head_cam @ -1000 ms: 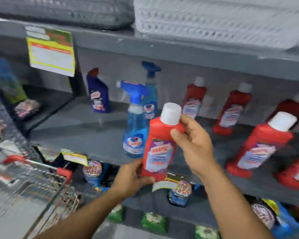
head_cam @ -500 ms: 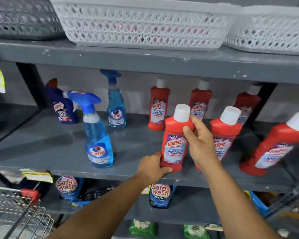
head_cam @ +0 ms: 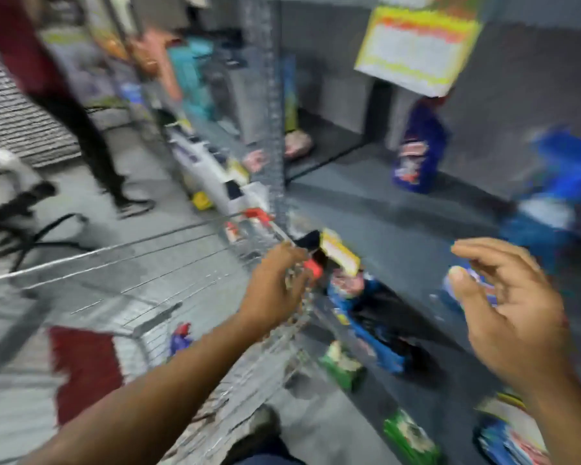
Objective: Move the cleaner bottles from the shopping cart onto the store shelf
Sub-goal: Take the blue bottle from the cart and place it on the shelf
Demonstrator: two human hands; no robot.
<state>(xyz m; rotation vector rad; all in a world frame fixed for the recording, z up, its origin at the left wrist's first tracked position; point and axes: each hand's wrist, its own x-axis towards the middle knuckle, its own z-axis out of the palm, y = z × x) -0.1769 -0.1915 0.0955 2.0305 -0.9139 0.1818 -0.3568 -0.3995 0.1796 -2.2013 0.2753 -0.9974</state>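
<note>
The picture was very blurry. A dark blue bottle stood upright on the grey shelf, cap up. The red bottle held a moment before was gone from both hands. The right hand was open and empty. The left hand reached over the wire cart, fingers loose, holding nothing.
</note>
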